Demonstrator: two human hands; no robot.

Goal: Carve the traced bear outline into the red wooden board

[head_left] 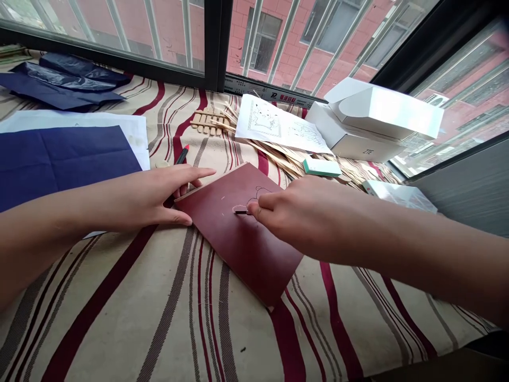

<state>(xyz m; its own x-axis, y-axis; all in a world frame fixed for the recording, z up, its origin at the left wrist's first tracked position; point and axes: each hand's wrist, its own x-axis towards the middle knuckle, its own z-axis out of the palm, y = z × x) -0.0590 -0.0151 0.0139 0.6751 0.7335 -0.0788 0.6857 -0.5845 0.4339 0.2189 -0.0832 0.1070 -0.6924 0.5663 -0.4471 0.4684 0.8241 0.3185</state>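
A dark red board (254, 254) lies at an angle on the striped cloth, with black outline curves drawn on its face. My left hand (170, 193) grips its left corner, thumb along the near edge and index finger stretched along the far one; the other fingers are curled and partly hidden. Over the middle of the board, my right hand (290, 209) is closed around a carving tool, most of which its fingers hide. Its thin dark blade (240, 212) touches the surface beside a small pale cut mark. Two more short pale marks show to the left.
Behind the board lie a printed line drawing (274, 122), thin wooden strips (278, 156), a green and white box (321, 166) and a larger white box (382, 116). A black marker (183, 154) and dark blue sheets (59, 156) are at left. Windows (278, 42) border the back.
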